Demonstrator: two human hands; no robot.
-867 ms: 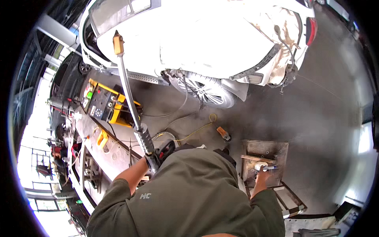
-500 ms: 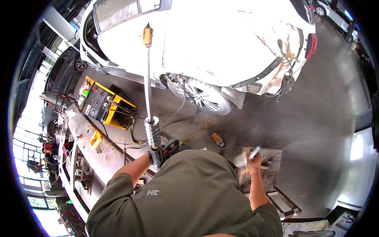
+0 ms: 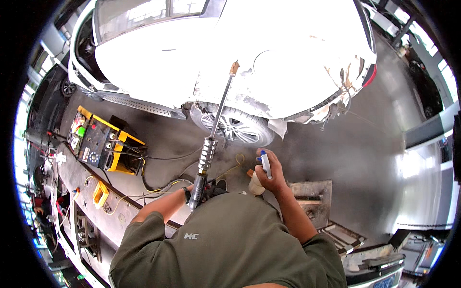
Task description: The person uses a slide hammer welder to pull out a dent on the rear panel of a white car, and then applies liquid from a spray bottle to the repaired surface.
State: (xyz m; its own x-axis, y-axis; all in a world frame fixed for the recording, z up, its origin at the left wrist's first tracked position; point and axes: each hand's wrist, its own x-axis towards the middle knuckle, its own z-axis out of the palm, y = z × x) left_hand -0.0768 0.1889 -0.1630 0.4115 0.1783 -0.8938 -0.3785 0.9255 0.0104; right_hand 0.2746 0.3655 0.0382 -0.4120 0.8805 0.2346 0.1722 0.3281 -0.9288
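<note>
My left hand (image 3: pixel 210 189), dark as if gloved, is closed round the black handle of a slide-hammer dent puller (image 3: pixel 207 154). Its ribbed metal weight sits low on the rod, and the copper-coloured tip points at the rear side panel of the white car (image 3: pixel 288 62). Whether the tip touches the panel, I cannot tell. In my right hand (image 3: pixel 275 178) is a spray bottle (image 3: pixel 256 185) with a pale body and a white-and-blue trigger head, raised in front of my right side. Bare, scuffed patches show on the panel above the rear wheel (image 3: pixel 235 128).
A yellow-and-black welding machine (image 3: pixel 103 144) stands left, its cables running across the floor toward me. Beside it a long bench (image 3: pixel 72 182) carries an orange-yellow container (image 3: pixel 100 194). A metal plate stand (image 3: pixel 319 192) is at my right. The car's rear corner is torn open.
My right hand has brought the spray bottle up and leftward from over the plate stand. The puller's tip has swung right, from over the door area to above the rear wheel.
</note>
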